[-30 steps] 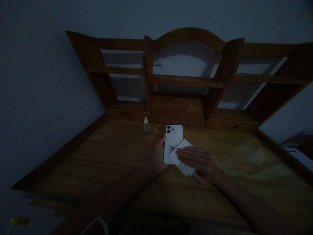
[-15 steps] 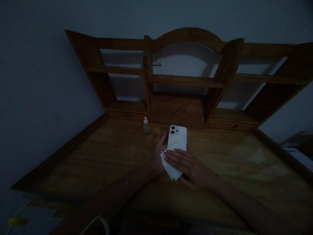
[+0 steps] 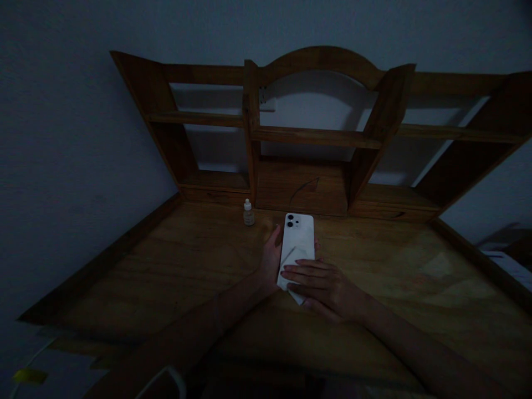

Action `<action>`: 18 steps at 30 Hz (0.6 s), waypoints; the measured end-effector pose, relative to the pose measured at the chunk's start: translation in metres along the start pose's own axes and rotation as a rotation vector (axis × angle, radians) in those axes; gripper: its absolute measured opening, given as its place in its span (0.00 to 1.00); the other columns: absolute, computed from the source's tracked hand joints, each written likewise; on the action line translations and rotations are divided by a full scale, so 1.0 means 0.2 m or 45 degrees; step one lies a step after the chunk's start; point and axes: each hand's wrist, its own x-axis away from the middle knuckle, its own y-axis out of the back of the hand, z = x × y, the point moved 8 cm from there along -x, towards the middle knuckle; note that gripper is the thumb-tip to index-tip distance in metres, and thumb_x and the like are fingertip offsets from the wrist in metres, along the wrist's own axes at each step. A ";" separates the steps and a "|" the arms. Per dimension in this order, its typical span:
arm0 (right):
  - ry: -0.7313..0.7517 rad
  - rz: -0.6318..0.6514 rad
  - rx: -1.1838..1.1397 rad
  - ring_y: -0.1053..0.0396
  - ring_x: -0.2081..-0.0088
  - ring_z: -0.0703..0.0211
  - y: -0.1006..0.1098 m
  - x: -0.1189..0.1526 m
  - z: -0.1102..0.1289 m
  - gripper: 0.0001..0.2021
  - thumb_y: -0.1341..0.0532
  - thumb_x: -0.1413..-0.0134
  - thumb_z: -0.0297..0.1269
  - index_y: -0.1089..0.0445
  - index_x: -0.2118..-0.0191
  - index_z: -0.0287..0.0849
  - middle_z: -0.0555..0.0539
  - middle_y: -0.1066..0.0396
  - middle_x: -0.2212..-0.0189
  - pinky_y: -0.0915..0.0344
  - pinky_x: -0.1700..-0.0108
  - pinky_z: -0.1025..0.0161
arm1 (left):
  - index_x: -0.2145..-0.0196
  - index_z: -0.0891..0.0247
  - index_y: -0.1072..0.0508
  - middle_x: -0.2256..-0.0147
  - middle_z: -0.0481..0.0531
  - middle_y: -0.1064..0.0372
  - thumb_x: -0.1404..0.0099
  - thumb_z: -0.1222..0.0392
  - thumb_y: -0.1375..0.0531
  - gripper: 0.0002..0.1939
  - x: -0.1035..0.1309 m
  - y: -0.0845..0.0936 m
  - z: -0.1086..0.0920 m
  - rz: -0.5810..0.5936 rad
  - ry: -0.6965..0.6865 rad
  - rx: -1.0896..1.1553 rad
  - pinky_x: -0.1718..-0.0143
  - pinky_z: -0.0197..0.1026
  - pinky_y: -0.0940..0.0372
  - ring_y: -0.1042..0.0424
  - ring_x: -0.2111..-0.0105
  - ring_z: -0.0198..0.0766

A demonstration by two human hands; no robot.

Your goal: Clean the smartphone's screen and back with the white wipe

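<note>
A white smartphone [image 3: 300, 235] lies back side up, its dark camera lenses at the top left corner. My left hand [image 3: 271, 260] grips it from beneath and the left, thumb along one edge and fingertips showing past the opposite edge. On the phone's lower half a thin white cloth or tissue [image 3: 296, 254] rests, pressed down by my right hand [image 3: 322, 285], whose fingers lie across it. Part of the cloth hangs past the phone's bottom end. A small clear dropper bottle [image 3: 248, 215] with a white cap stands upright beyond my left hand.
Behind the wooden desk [image 3: 187, 255] rises a wooden shelf unit [image 3: 316, 136] with open compartments and low drawers. A wall socket [image 3: 267, 104] shows through it. White cables, one with a yellow tag [image 3: 31, 377], hang at lower left. Papers [image 3: 509, 269] lie beyond the right edge.
My right hand has slid slightly down and right with the cloth, baring more of the phone's lower left side. The phone has shifted a little left.
</note>
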 end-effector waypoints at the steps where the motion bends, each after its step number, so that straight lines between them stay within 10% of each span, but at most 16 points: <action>1: -0.010 -0.035 0.016 0.35 0.35 0.53 0.01 0.00 0.00 0.20 0.43 0.33 0.33 0.32 0.37 0.40 0.43 0.30 0.39 0.35 0.34 0.50 | 0.43 0.81 0.29 0.55 0.70 0.25 0.29 0.31 0.61 0.47 0.00 0.00 0.00 0.019 0.003 0.000 0.56 0.44 0.29 0.22 0.61 0.49; 9: -0.034 -0.246 0.121 0.28 0.41 0.57 0.00 0.05 -0.04 0.22 0.36 0.37 0.27 0.32 0.38 0.46 0.46 0.26 0.42 0.29 0.37 0.55 | 0.44 0.81 0.28 0.55 0.72 0.25 0.27 0.34 0.61 0.44 -0.01 0.00 -0.01 0.004 -0.089 -0.017 0.54 0.47 0.30 0.23 0.59 0.50; 18: -0.005 -0.106 0.219 0.37 0.33 0.56 -0.02 0.03 -0.04 0.26 0.39 0.33 0.28 0.40 0.32 0.37 0.41 0.31 0.38 0.35 0.33 0.54 | 0.48 0.82 0.27 0.60 0.70 0.24 0.27 0.34 0.61 0.44 -0.01 0.00 -0.02 -0.068 -0.059 -0.040 0.56 0.42 0.29 0.22 0.60 0.48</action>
